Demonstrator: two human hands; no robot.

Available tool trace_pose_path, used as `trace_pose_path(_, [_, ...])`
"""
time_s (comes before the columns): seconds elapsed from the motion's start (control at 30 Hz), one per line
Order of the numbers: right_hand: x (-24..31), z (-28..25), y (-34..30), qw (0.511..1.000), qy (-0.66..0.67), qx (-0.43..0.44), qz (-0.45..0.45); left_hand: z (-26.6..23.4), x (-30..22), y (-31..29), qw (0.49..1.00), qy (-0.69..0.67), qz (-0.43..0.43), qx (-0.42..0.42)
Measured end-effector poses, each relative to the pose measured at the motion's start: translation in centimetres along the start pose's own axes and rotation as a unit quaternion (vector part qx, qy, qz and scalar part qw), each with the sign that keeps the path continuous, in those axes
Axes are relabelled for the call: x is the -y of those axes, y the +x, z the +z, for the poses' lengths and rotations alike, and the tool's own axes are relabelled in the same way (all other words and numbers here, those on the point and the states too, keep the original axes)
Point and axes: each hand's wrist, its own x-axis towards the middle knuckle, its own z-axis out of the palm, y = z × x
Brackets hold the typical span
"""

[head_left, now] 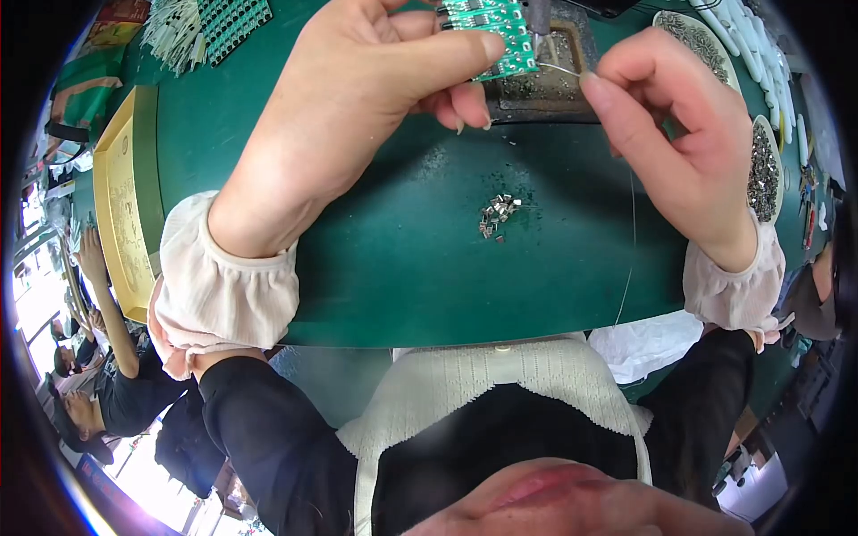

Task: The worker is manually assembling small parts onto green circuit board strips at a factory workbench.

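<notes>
At the far middle of the table, my left hand (375,76) grips a green circuit board (492,40) dotted with solder points, its thumb lying across the face. Between thumb and fingertips, my right hand (684,125) pinches a thin solder wire (561,69), whose end reaches the board's right edge. The wire's slack (634,210) hangs below that hand toward the table's front edge. Close against the board's right side is a grey rod-like tool (538,16), perhaps a soldering iron, cut off by the upper edge. Under it sits a dark, grimy metal tray (579,40) with solder bits.
Small metal parts (497,214) lie heaped mid-table. A gold box (125,201) stands left. More green boards (234,27) and pale thin strips (174,36) lie far left. Dishes of metal parts (762,174) and white tubes (760,54) are right. Another person (125,384) sits left.
</notes>
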Motion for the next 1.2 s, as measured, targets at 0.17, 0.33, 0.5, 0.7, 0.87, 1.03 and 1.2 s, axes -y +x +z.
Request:
trace_pose_path(0.17, [-0.1,0.5,0.1,0.996,-0.041,-0.019,-0.082,-2.8,3.8,4.1,0.836,-0.032,0.427,0.343])
trace_pose_path(0.33, [-0.4,0.5,0.0,0.997,-0.032,-0.024,-0.07,0.5,-0.7,-0.5,1.0,0.012,0.012,-0.016])
trace_pose_path(0.5, [-0.4,0.6,0.0,0.998,-0.02,-0.024,-0.061,0.3,-0.6,-0.4,1.0,0.006,0.026,-0.008])
trace_pose_path(0.7, [-0.6,0.7,0.1,0.997,-0.026,-0.026,-0.064,0.4,-0.8,-0.4,0.999,0.02,0.031,-0.022])
trace_pose_path(0.87, [1.2,1.0,1.1,0.994,-0.094,-0.039,-0.049,0.8,-0.8,-0.4,0.998,0.036,0.034,-0.045])
trace_pose_path(1.03, [1.4,0.8,1.0,0.996,-0.059,-0.041,-0.048,0.9,-0.3,-0.5,0.996,0.046,0.052,-0.061])
trace_pose_path(1.2, [1.2,0.7,0.9,0.998,-0.046,-0.023,-0.018,0.9,-0.4,-0.4,0.996,0.053,0.044,-0.053])
